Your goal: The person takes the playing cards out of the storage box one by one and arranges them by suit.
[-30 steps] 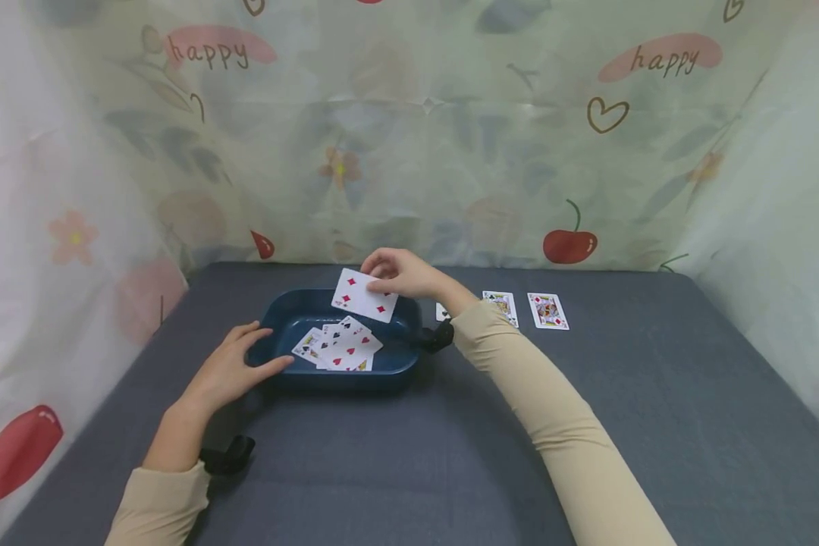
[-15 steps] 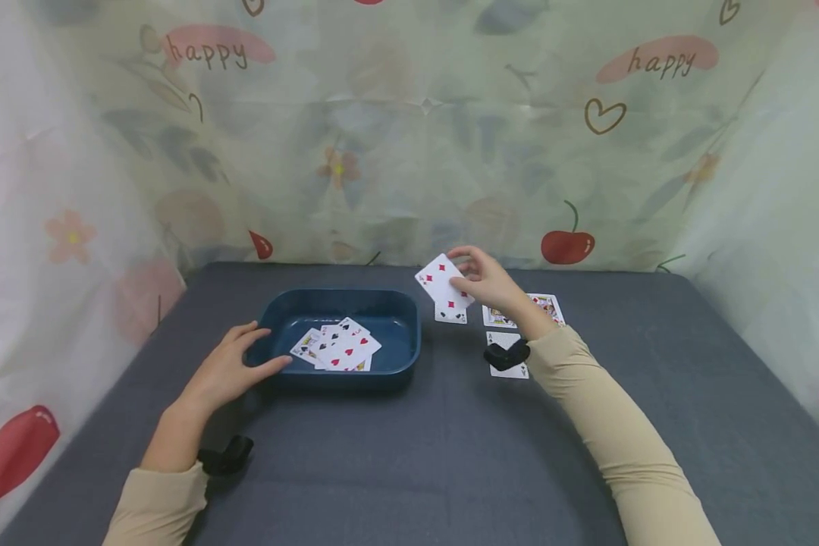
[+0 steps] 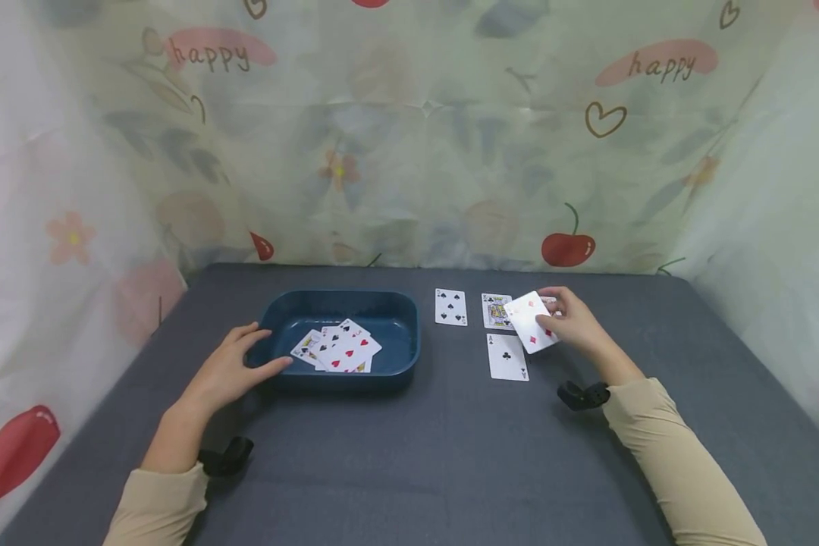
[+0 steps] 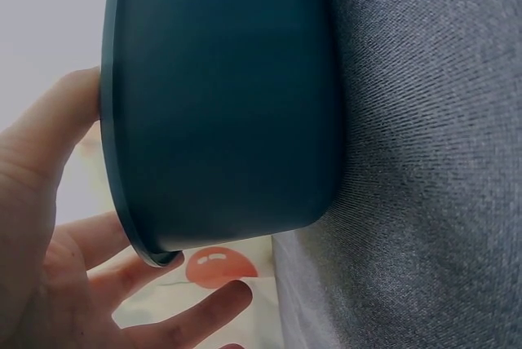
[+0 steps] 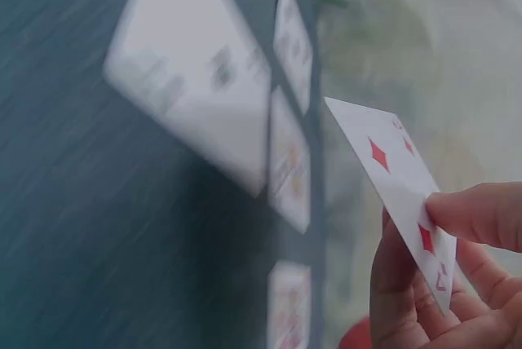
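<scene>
12 o'clock denotes away from me. Compared with half a second earlier, my right hand (image 3: 576, 322) has carried the four of diamonds (image 3: 526, 322) toward 4 o'clock. The spade card (image 3: 450, 307), then partly covered, now shows in full, as does the ace of clubs (image 3: 508, 356), then partly under my wrist. My left hand (image 3: 228, 368) remains at the 9 o'clock end of the blue tray (image 3: 399, 334); its fingers are spread apart, the thumb touching the rim.

The four of diamonds is held above the surface (image 3: 355, 470), pinched between the thumb and fingers of my right hand at its 4 o'clock side. Its face is turned up toward me; its long axis runs from 11 to 5 o'clock.

Seen from above, its 9 o'clock corner overlaps the face card (image 3: 495, 312), and it hides most of a further card (image 5: 289, 304). The ace of clubs lies just beside, at 7 o'clock. The back edge of the surface is near, at 12 o'clock. Wide room extends from 3 to 6 o'clock, toward the right edge and toward me.
</scene>
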`<state>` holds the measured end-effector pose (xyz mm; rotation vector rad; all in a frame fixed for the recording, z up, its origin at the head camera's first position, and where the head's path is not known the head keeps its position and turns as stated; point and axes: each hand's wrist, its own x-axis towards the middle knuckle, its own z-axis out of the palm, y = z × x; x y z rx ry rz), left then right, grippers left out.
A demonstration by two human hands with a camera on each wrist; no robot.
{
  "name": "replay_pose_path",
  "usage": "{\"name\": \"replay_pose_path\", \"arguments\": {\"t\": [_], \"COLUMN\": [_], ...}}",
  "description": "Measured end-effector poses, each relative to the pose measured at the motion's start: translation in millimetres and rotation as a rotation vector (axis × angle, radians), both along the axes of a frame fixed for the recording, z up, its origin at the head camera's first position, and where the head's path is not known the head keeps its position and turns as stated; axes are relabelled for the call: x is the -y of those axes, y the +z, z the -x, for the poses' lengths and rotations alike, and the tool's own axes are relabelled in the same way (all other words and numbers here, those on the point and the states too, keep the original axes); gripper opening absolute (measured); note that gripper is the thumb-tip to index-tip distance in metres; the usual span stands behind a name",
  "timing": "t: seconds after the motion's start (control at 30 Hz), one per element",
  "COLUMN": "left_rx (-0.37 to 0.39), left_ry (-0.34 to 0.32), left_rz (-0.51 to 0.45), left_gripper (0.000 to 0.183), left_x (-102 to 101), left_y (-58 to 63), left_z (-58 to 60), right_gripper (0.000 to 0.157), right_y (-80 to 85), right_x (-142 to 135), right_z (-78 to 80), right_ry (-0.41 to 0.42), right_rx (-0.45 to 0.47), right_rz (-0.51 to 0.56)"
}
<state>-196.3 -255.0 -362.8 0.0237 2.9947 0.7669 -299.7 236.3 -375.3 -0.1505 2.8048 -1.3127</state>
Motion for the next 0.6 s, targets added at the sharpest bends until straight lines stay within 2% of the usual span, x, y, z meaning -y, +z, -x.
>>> {"name": "replay_pose_path", "arguments": {"t": [0.13,0.23,0.4,0.6], "left_rx": [0.003,0.003,-0.002,-0.007], "left_ry": [0.0,0.0,0.0,-0.009], "left_rz": [0.001,0.001,-0.001,-0.004], "left_gripper": [0.085,0.087,0.087,0.087], "left_x": [0,0,0,0], "left_y": [0.8,1.0,0.5,-0.6], "left_z": [-0.3,-0.5,-1.0,-1.3], "right_gripper": [0.055,0.055,0.054,0.054], "right_y": [-12.0,-17.1,-21.6,-27.3], "right_x": [-23,-34,-40,-43], "right_z": [-11.2,-18.3,-25.2,-27.1], "right_ry": [-0.026,-0.011,0.022,-0.01], "right_rx": [0.045,0.042,0.05,0.071], "right_rz": [-0.026,-0.013,0.006,-0.058]}}
